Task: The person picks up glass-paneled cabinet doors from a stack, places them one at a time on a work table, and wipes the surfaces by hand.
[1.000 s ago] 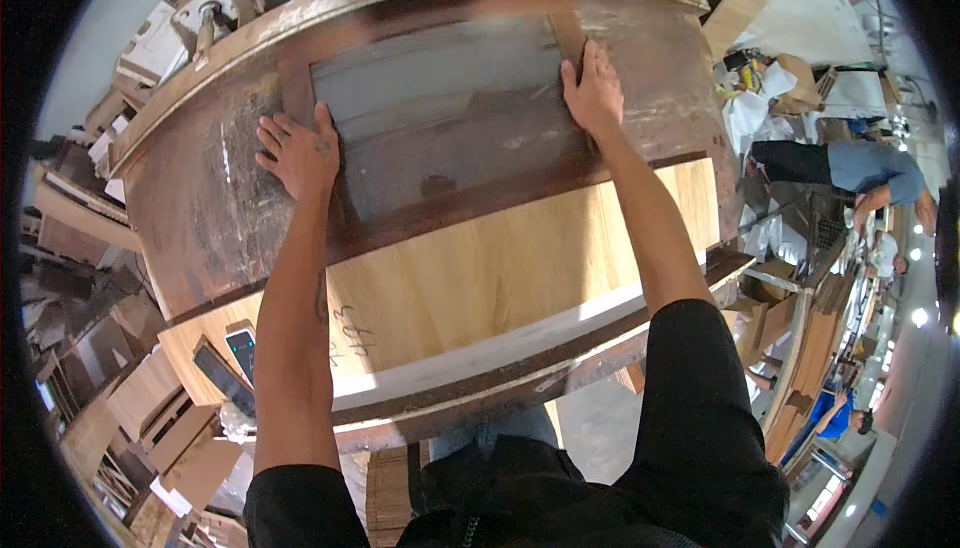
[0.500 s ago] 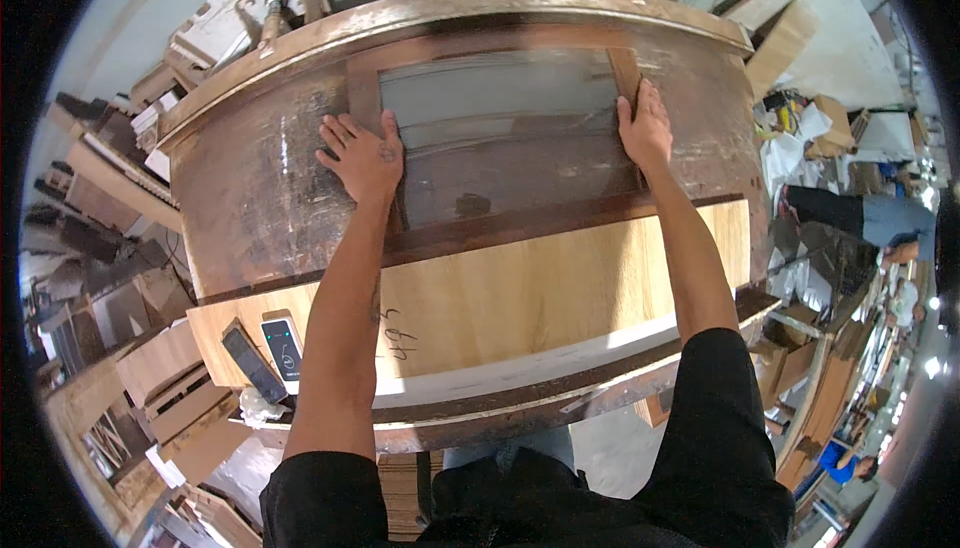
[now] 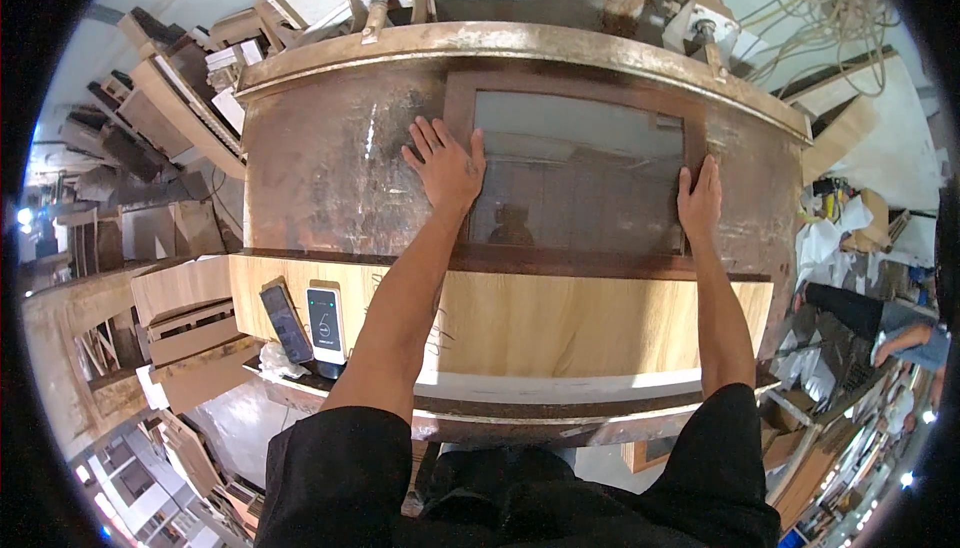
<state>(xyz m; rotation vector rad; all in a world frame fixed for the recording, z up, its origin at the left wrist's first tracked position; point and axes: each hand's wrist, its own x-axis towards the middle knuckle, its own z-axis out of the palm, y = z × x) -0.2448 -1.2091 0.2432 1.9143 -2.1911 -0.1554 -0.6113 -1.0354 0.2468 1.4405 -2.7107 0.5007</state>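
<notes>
Smooth brown frame (image 3: 460, 106) with a wood look, glossy reflective glass panel (image 3: 590, 173), rough, scuffed table (image 3: 330, 168) with a worn finish, smooth pale board (image 3: 570, 323) with visible wood grain, smooth white plastic-looking device (image 3: 325, 323), matt black cloth sleeves (image 3: 345, 468)

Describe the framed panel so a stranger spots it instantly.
On the scuffed brown worktable, look between the person's left hand and right hand. The framed panel lies there, beyond the pale wood board. Unlike that board, it has a brown frame around a glossy, reflective pane.
</notes>
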